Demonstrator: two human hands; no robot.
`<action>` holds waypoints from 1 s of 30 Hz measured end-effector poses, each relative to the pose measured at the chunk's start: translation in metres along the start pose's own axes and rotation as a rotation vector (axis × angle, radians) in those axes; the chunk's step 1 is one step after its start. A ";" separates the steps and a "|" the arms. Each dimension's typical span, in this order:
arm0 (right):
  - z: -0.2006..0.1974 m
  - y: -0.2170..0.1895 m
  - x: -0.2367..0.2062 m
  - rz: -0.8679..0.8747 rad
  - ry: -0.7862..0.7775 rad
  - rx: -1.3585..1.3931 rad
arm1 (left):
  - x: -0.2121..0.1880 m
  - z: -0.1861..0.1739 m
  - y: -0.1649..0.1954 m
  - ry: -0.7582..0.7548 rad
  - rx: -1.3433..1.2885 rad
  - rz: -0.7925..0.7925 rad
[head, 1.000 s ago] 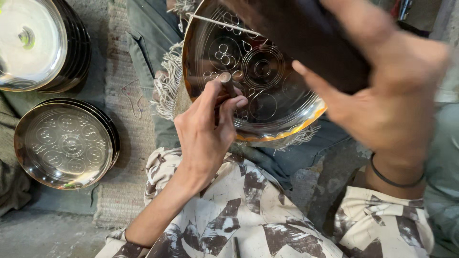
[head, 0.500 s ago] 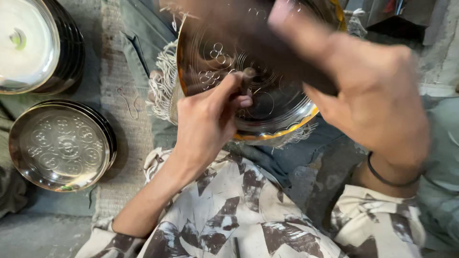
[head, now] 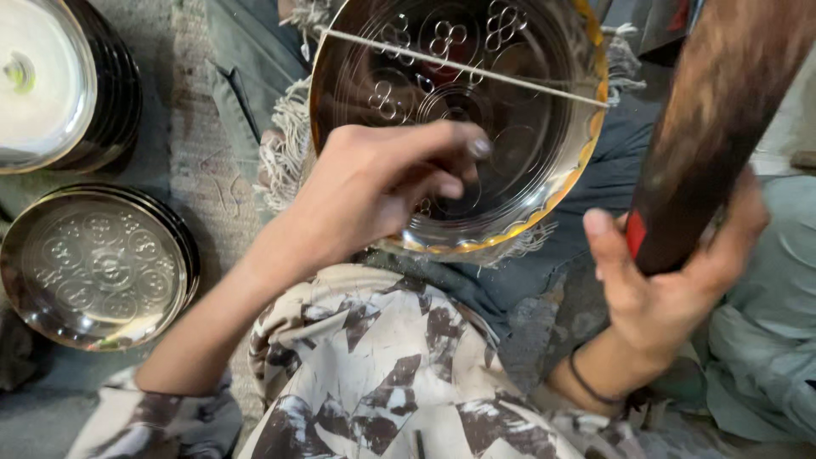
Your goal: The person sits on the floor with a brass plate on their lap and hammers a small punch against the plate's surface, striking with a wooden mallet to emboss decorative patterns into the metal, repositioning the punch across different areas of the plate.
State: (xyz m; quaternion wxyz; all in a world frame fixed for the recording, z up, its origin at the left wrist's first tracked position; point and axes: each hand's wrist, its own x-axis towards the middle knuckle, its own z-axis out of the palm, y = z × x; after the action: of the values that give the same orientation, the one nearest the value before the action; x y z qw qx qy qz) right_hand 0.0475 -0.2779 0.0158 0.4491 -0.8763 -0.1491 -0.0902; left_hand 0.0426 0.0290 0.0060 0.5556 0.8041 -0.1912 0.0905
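Observation:
A round engraved metal plate (head: 518,161) with a golden rim lies on a frayed cloth over my lap. A thin pale string (head: 510,76) crosses its upper part. My left hand (head: 382,191) rests on the plate's near half with its fingers pinched on a small metal punch (head: 480,149); only the punch's grey top shows. My right hand (head: 671,293) is to the right of the plate, closed around the handle of a thick dark wooden mallet (head: 722,127). The mallet's head rises out of view at the top right. A dark band circles my right wrist.
A stack of engraved plates (head: 93,263) sits on the floor at the left. Another stack topped by a shiny plain plate (head: 42,85) is in the top left corner. A woven mat (head: 191,136) lies between them and my patterned trouser leg (head: 382,374). Pale green cloth (head: 765,340) is at the right.
The mallet and my right hand have swung off the plate, down and to the right. My left hand has stayed pinched on the plate.

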 end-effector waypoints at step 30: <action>0.010 -0.020 0.008 -0.093 -0.074 -0.337 | 0.028 -0.005 0.001 -0.371 0.276 -0.004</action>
State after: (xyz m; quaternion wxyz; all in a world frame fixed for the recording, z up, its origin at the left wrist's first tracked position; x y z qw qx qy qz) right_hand 0.0490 -0.2572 0.0274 0.2854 -0.9341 -0.1884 -0.1023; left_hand 0.0685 0.0278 0.0186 0.3957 0.8758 -0.2742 -0.0347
